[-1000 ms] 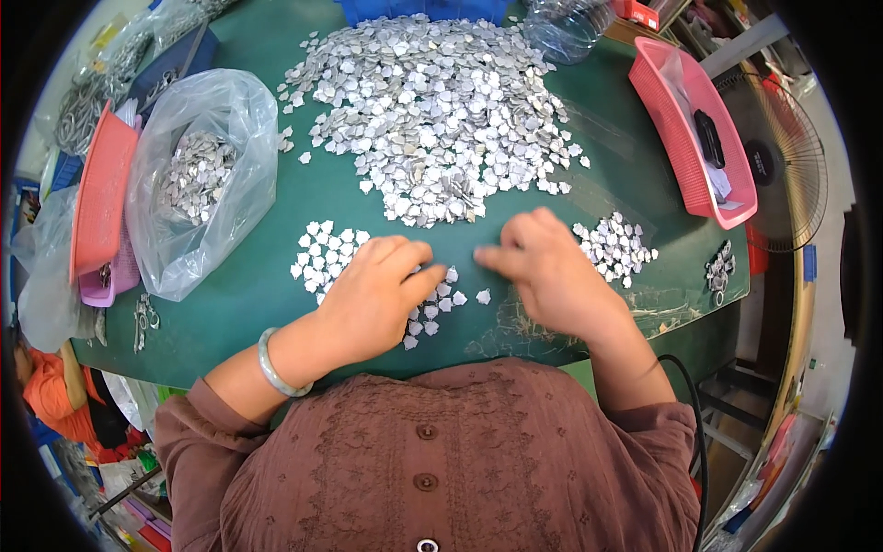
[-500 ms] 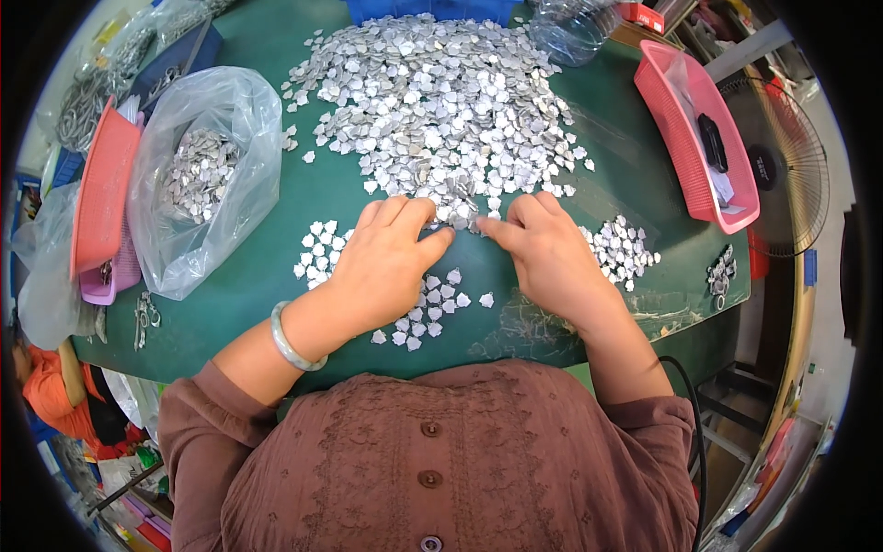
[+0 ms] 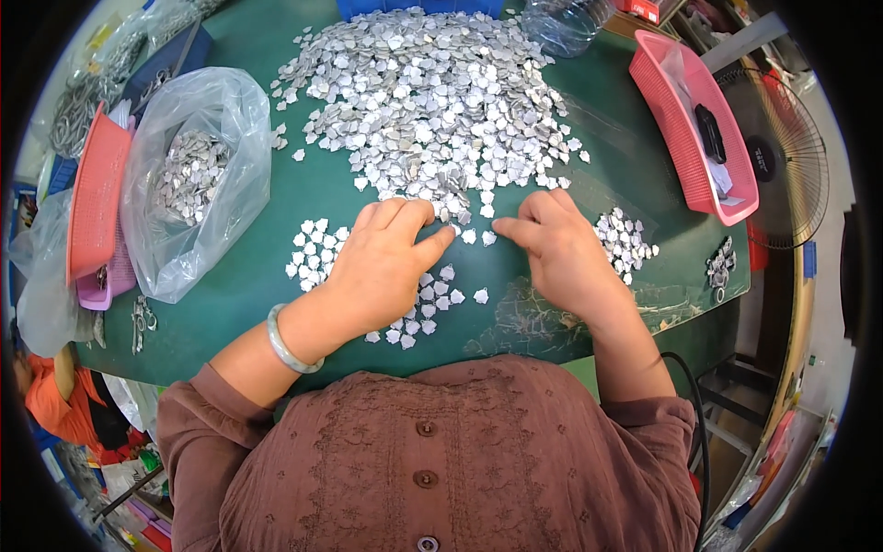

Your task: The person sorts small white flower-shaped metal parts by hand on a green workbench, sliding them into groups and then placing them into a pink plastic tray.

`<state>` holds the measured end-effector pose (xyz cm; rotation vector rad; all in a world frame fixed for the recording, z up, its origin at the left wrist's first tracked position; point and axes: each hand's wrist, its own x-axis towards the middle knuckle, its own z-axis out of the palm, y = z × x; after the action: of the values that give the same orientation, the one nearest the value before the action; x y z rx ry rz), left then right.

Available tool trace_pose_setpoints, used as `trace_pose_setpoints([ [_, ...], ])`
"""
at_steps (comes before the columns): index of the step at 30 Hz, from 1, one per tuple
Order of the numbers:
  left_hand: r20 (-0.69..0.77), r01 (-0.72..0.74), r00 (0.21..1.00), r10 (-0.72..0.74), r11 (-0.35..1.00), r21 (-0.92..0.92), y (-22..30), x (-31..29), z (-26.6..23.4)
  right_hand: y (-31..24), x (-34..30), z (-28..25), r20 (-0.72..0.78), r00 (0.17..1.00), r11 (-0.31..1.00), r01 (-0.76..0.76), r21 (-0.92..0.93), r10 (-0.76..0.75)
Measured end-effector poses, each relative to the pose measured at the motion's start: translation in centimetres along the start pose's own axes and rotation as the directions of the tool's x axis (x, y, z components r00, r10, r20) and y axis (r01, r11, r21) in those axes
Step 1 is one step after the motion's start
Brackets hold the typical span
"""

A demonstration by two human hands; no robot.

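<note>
A big heap of small silver leaf-shaped metal charms (image 3: 432, 101) spreads over the green table. My left hand (image 3: 382, 262) rests at the heap's near edge, fingers bent down and thumb held apart, with nothing visible in its grip. Opposite it, my right hand (image 3: 570, 258) has curled fingers and its thumb stretched toward a few loose charms (image 3: 476, 236) lying between the hands. Smaller groups of charms lie beside my left wrist (image 3: 315, 250), below my left hand (image 3: 428, 308) and right of my right hand (image 3: 625, 244).
On the left stand a clear plastic bag (image 3: 198, 267) with charms inside and a pink-orange basket (image 3: 97, 198). A pink basket (image 3: 676, 120) holding a black object stands at right, near a fan (image 3: 782, 156). Metal clasps (image 3: 721, 267) lie at the table's right edge.
My right hand has moved slightly right, away from my left hand. A few loose charms now show between the hands, apart from the heap. My left hand is almost still.
</note>
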<state>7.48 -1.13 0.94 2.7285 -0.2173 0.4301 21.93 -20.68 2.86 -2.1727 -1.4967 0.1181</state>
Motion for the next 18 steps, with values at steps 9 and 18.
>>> trace_pose_setpoints([
  [9, 0.024, 0.043, 0.999, -0.042, 0.997, -0.065, 0.6, 0.0, 0.1, -0.1, 0.6, 0.5, 0.013, 1.0, 0.994, 0.025, -0.111, -0.024],
  [18, 0.081, -0.006, 0.997, 0.013, 0.997, -0.081, 0.5, 0.3, 0.1, 0.2, 1.8, 0.8, -0.077, 0.997, 0.992, 0.008, -0.124, -0.018],
])
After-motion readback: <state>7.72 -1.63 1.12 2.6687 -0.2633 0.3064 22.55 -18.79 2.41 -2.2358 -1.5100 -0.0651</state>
